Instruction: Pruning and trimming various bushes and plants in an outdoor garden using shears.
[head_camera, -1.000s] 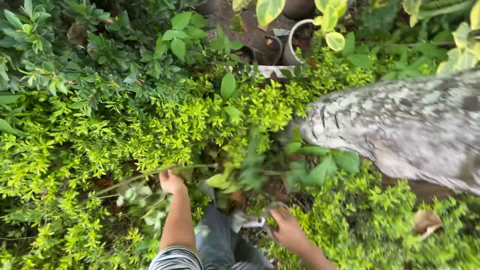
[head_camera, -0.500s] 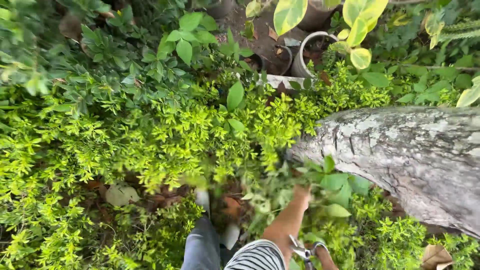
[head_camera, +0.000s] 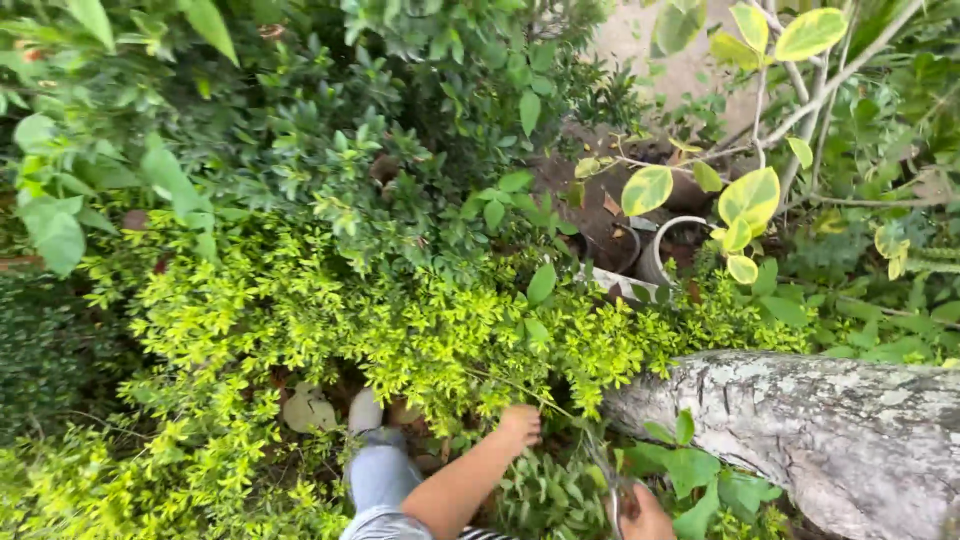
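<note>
My left hand (head_camera: 521, 424) is closed around a thin stem of the yellow-green shrub (head_camera: 400, 330), just left of the grey trunk. At the bottom edge, my right hand (head_camera: 648, 516) holds pruning shears (head_camera: 610, 488) with the metal blades pointing up into the leaves. That hand is partly cut off by the frame. My leg in blue jeans (head_camera: 380, 475) and a light shoe (head_camera: 365, 410) stand among the shrub's low branches.
A thick grey lichen-covered tree trunk (head_camera: 820, 430) lies across the lower right. Dark green bushes (head_camera: 330, 150) fill the upper left. Behind are pots (head_camera: 665, 250) on bare soil and a plant with variegated leaves (head_camera: 748, 198).
The view has tilted up and shifted. My left hand has moved right, toward the trunk, and closed on a stem. My right hand with the shears has dropped to the bottom edge.
</note>
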